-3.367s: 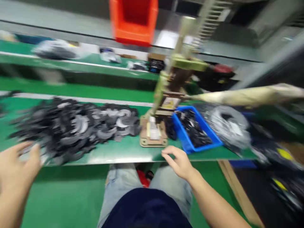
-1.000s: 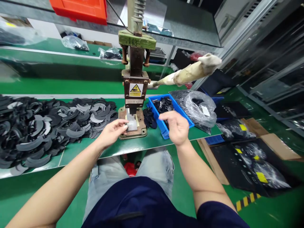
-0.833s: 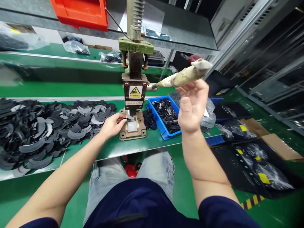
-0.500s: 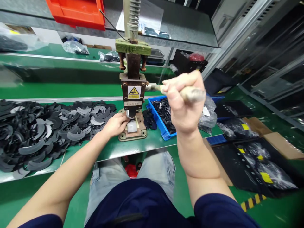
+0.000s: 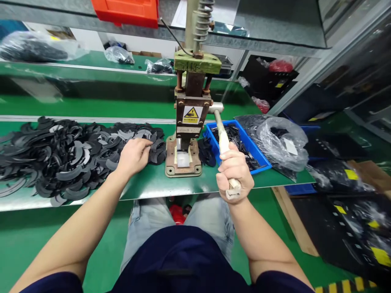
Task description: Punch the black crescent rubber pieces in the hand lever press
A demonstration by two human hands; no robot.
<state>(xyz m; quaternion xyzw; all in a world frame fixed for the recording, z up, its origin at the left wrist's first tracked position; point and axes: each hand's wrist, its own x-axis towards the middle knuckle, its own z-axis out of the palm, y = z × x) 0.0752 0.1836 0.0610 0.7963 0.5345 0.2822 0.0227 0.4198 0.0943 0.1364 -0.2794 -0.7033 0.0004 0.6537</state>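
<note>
My right hand (image 5: 234, 173) is wrapped around the pale, tape-covered lever handle (image 5: 224, 140) of a hand press (image 5: 193, 89). That lever slants down from a round metal hub on the press's right side. My left hand (image 5: 136, 155) rests at the right edge of a pile of black curved pieces (image 5: 79, 156). Its fingers are bent together and point toward the press; what they hold, if anything, is hidden. A whitish translucent block (image 5: 183, 158) sits on the press base (image 5: 170, 162) under the ram.
Right of the press stands a blue tray (image 5: 261, 167) of small black parts, with clear plastic bags (image 5: 282, 142) beside it. More dark pieces (image 5: 207, 152) lie between press and tray. An orange bin (image 5: 126, 12) sits on the shelf above. Bagged goods and cardboard (image 5: 296, 219) are at right.
My left hand has left the press base and moved left to the pile. My right hand has swung the lever from nearly level to slanting downward toward me. The view has shifted left.
</note>
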